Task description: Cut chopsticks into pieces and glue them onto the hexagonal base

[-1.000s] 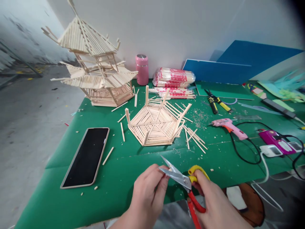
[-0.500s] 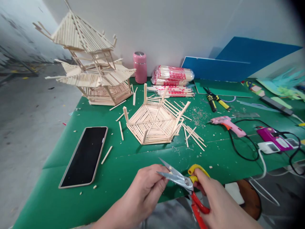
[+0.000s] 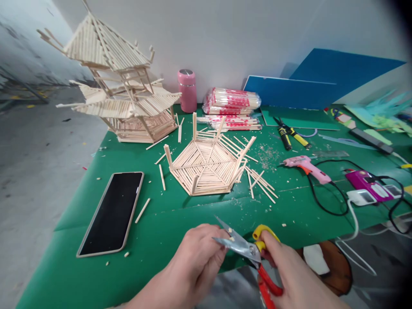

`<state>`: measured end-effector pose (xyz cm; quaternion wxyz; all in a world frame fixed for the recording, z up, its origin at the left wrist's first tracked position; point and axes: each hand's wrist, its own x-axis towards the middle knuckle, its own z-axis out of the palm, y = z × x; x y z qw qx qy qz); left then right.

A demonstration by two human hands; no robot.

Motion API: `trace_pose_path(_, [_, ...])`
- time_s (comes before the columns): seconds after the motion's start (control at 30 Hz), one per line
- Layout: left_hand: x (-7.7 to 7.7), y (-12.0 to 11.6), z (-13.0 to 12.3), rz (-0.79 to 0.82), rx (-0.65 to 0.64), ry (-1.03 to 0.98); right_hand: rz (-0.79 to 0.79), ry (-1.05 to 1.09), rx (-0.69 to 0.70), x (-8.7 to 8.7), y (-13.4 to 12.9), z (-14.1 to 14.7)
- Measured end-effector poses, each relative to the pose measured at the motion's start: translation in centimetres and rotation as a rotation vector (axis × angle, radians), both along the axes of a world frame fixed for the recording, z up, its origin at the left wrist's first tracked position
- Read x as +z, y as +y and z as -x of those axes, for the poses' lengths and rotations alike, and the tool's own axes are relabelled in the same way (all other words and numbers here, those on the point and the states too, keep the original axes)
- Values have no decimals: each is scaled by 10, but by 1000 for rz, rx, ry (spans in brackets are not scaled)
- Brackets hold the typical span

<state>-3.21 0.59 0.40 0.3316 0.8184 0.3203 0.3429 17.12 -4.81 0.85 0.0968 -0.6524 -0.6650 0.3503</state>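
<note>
My right hand [image 3: 283,262] grips the yellow and red handles of a pair of scissors [image 3: 240,245], whose blades are slightly apart and point left. Closed fingers of my left hand [image 3: 201,257] pinch something at the blades; most of it is hidden, with a small pale wooden bit showing between the blades. Beyond both hands stands a hexagonal stick base [image 3: 206,167] with upright posts. Loose sticks [image 3: 262,184] lie at its right side, and one short stick [image 3: 142,210] lies beside the phone.
A black-screened phone [image 3: 111,214] lies at left. Behind are a stick pagoda [image 3: 112,103], pink bottle [image 3: 187,91] and wrapped sticks [image 3: 231,103]. Pliers [image 3: 289,134], a pink glue gun [image 3: 307,167], its cable and a purple device [image 3: 370,185] occupy the right of the green table [image 3: 180,219].
The view has shifted slightly, moving the background a little to the left. Both hands keep nearly the same pose, with the scissors still held and their blades apart.
</note>
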Motion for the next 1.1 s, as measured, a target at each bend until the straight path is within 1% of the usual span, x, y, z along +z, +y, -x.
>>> trace_pose_path(0.1, [-1, -2, 0, -5, 21, 4, 4, 29, -37, -1, -1, 2])
trace_pose_path(0.27, [-1, -1, 0, -9, 40, -1, 27, 72, -20, -1, 1, 2])
trace_pose_path(0.37, [3, 3, 0, 67, 15, -26, 21, 41, -16, -2, 0, 2])
trace_pose_path(0.47, [9, 9, 1, 267, -93, -102, -1, -25, 6, -1, 0, 2])
trace_pose_path(0.6, [13, 18, 4, 714, -281, -154, 13, -33, 40, 4, 1, 1])
trace_pose_path(0.67, [13, 21, 6, 879, -320, -192, 33, -3, 35, 7, 1, 1])
trace_pose_path(0.73, [13, 23, 6, 956, -317, -239, 58, 31, 25, 8, 1, 1])
trace_pose_path(0.8, [13, 24, 4, 975, -297, -261, 71, 63, 7, 6, 0, 1])
trace_pose_path(0.83, [12, 24, 3, 952, -279, -257, 70, 81, -1, 5, 1, 1])
trace_pose_path(0.9, [11, 22, -2, 816, -190, -229, 57, 111, -22, 2, 3, 3])
trace_pose_path(0.93, [10, 21, -5, 703, -114, -213, 48, 119, -32, 1, 4, 4])
trace_pose_path(1.0, [7, 18, -9, 421, 33, -181, 31, 112, -49, 0, 8, 6])
trace_pose_path(1.03, [5, 16, -11, 281, 74, -165, 24, 97, -55, 0, 9, 7])
trace_pose_path(1.1, [2, 14, -12, 68, 84, -131, 9, 56, -52, 1, 11, 8])
